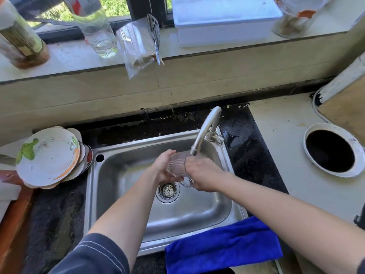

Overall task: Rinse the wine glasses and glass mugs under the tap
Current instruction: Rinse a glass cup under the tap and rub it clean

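A clear glass mug (177, 166) lies on its side over the steel sink (122, 194), right under the spout of the tap (205, 131). My left hand (163, 168) grips the mug's base end, fingers curled round it. My right hand (203, 173) is at the mug's rim, fingers hidden behind or inside the glass. The mug's handle (187, 183) hangs down between both hands. Running water is hard to make out.
A stack of plates (49, 157) leans at the sink's left. A blue cloth (223, 246) drapes over the sink's front right edge. A round hole (331, 150) opens in the right counter. On the windowsill stand bottles, a glass jar (98, 34) and a white box (223, 20).
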`<state>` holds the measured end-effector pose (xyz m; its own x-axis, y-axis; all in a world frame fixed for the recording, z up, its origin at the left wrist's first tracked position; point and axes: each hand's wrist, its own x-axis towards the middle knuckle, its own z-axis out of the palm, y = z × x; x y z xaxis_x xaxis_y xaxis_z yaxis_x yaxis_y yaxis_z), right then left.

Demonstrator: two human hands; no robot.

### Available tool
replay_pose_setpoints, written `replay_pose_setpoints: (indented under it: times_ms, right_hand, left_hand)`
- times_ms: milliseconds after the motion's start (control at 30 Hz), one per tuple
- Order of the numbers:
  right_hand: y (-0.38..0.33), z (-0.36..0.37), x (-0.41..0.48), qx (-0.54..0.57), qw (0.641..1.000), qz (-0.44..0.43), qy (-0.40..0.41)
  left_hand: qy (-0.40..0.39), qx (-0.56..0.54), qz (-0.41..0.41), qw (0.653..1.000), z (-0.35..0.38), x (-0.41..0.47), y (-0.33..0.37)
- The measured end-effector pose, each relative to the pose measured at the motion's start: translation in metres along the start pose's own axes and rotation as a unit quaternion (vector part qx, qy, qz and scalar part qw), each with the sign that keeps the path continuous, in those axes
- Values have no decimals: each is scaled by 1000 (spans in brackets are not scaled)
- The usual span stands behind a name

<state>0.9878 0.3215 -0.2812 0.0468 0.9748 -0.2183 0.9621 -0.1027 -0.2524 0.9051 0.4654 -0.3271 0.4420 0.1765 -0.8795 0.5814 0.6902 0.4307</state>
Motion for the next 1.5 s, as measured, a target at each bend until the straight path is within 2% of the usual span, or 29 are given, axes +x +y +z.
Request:
replay_pose_setpoints:
  times_ms: [133,233,300,367,433,567,667,733,833,967,1067,1133,1200,1300,1367,1500]
  right_hand:
    - [12,12,-15,37,998,-54,26]
    - [5,4,-8,69,996,15,48]
    - [0,0,-1,156,983,89,26]
    - [5,-3,0,329,931,153,33]
    - [12,-1,-5,477,853,209,42]
    - [13,-5,-12,576,782,235,39]
    - [17,-5,-6,654,694,284,94]
    - [17,0,1,650,677,320,129]
    - [16,8,7,652,673,325,128]
    - [26,9,4,708,608,331,140]
    - [23,10,0,722,579,373,61]
    - [23,10,2,722,576,382,40]
    - [25,9,4,718,582,378,57]
    - [31,7,6,724,583,361,74]
    - [33,6,8,709,605,352,81]
    - [35,7,10,646,666,356,107]
  left_hand:
    - [-4,20,-22,1000,-13,0,-4]
    - [-22,4,-37,999,-5,-6,-7]
    - [-44,-24,-27,998,-5,-9,-6]
    - [-64,-56,-22,996,-10,-12,-6]
    - [-72,-49,-19,996,-12,-17,-8]
    - [-82,24,5,996,-7,-27,-9]
    - [-91,44,14,995,-7,-30,-9]
    - [-90,59,12,994,-7,-35,-11]
    - [-113,58,9,992,-8,-42,-15]
    - [-114,-37,9,993,-10,-45,-17]
    - [-121,-78,-7,989,-4,-47,-21]
    - [-110,-35,-11,993,-2,-47,-24]
    - [-66,50,14,996,-2,-48,-22]
    - [26,133,114,984,0,-50,-7]
    - [47,145,164,975,4,-53,3]
    - [27,181,203,962,14,-60,5]
